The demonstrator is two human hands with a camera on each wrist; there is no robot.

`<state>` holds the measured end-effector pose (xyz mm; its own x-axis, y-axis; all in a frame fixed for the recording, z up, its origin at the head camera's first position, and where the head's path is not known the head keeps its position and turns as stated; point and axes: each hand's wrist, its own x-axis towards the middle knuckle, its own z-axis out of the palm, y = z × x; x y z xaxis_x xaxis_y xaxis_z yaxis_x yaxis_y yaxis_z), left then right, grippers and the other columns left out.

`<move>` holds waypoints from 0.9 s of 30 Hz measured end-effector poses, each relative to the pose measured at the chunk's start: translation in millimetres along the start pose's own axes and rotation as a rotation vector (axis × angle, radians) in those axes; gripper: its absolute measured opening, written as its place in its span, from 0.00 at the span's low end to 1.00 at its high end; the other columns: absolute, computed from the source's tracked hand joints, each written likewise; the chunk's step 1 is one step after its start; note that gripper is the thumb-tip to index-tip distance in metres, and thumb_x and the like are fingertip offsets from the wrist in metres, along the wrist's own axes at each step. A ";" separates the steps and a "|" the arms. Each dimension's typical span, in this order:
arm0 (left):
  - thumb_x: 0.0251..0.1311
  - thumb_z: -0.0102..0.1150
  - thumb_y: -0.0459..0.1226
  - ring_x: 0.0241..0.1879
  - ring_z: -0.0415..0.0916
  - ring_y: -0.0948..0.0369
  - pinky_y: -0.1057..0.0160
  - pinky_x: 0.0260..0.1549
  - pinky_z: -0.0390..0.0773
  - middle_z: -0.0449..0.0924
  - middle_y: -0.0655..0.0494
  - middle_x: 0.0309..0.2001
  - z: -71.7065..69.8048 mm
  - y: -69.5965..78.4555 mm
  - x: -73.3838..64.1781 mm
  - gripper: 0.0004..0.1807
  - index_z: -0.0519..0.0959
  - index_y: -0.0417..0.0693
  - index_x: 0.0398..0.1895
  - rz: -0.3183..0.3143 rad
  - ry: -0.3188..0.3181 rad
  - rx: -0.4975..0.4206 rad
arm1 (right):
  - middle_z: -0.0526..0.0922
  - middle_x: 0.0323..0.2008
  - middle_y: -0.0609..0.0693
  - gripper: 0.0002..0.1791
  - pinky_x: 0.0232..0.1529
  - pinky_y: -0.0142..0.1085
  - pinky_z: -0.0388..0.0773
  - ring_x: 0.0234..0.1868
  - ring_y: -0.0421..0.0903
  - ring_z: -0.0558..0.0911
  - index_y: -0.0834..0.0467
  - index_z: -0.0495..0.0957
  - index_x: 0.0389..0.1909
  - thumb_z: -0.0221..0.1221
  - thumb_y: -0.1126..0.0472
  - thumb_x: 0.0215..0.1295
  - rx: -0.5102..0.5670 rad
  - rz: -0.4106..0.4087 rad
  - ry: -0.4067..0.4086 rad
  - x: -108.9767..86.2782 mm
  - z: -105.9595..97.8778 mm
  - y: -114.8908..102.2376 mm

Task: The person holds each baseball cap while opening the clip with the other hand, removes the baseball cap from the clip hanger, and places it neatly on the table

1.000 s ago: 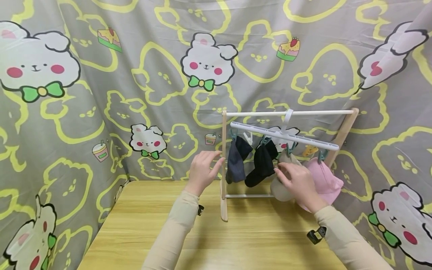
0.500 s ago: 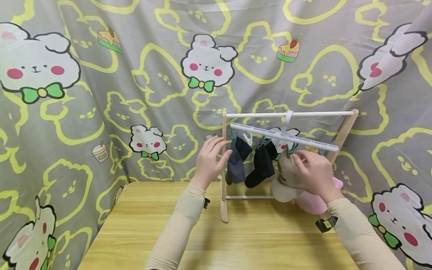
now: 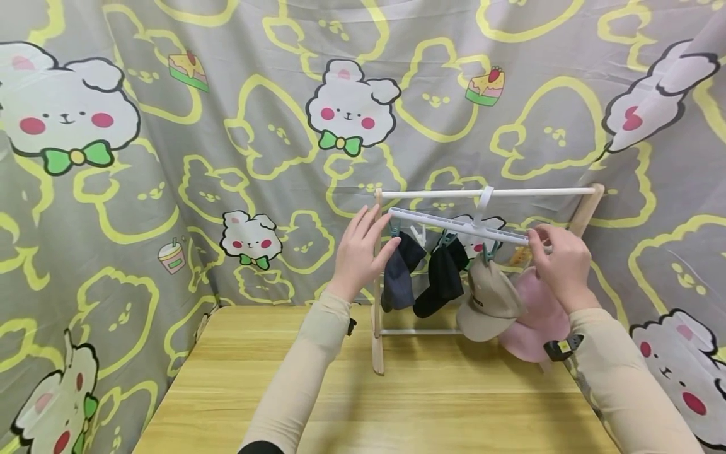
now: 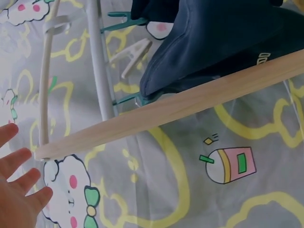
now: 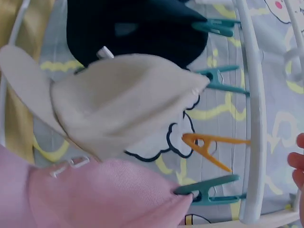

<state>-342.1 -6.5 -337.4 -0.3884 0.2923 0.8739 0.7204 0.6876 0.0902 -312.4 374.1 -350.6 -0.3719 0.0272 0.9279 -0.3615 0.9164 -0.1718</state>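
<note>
A white clip hanger (image 3: 442, 222) hangs by its hook from a rack's top rail. Teal clothespins (image 5: 216, 190) on it hold a dark blue cap (image 3: 399, 277), a black cap (image 3: 443, 287), a beige cap (image 3: 489, 309) and a pink cap (image 3: 533, 315). My left hand (image 3: 360, 258) is beside the hanger's left end, fingers spread and straight. Over the hanger's right end, my right hand (image 3: 564, 265) has loosely bent fingers and covers that end in the head view. In the right wrist view its fingertips (image 5: 298, 166) appear apart from the bar.
The wooden rack (image 3: 377, 284) stands at the back right of the wood-grain table (image 3: 272, 372). An orange clothespin (image 5: 209, 147) and a white clothespin (image 4: 133, 57) hang without clothing. A patterned grey curtain (image 3: 198, 145) surrounds the table.
My right hand has risen and shifted right, from in front of the beige cap to the hanger's right end. My left hand has moved up and right to the left end.
</note>
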 end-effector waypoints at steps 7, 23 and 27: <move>0.69 0.43 0.60 0.77 0.47 0.48 0.47 0.75 0.48 0.56 0.46 0.75 -1.8 1.1 12.9 0.34 0.64 0.52 0.72 -0.051 -0.191 0.051 | 0.77 0.45 0.70 0.27 0.50 0.62 0.64 0.48 0.69 0.73 0.69 0.75 0.52 0.54 0.49 0.66 0.033 0.042 0.079 17.0 1.4 14.9; 0.67 0.47 0.60 0.78 0.41 0.49 0.51 0.76 0.46 0.52 0.47 0.77 13.8 10.1 40.5 0.37 0.60 0.54 0.74 -0.138 -0.286 0.110 | 0.55 0.74 0.61 0.35 0.72 0.63 0.44 0.77 0.58 0.48 0.58 0.64 0.70 0.45 0.40 0.71 -0.069 0.255 -0.171 38.3 -9.5 52.9; 0.68 0.45 0.61 0.79 0.38 0.50 0.51 0.76 0.46 0.50 0.49 0.77 16.7 9.9 49.3 0.36 0.59 0.57 0.75 -0.169 -0.299 0.126 | 0.57 0.73 0.64 0.34 0.72 0.63 0.43 0.77 0.60 0.49 0.60 0.66 0.67 0.44 0.40 0.72 -0.069 0.267 -0.192 45.4 -11.5 54.8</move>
<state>-363.7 25.8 -301.5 -0.6600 0.3358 0.6720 0.5626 0.8137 0.1460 -339.3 430.2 -314.1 -0.6025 0.2004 0.7726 -0.1729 0.9122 -0.3715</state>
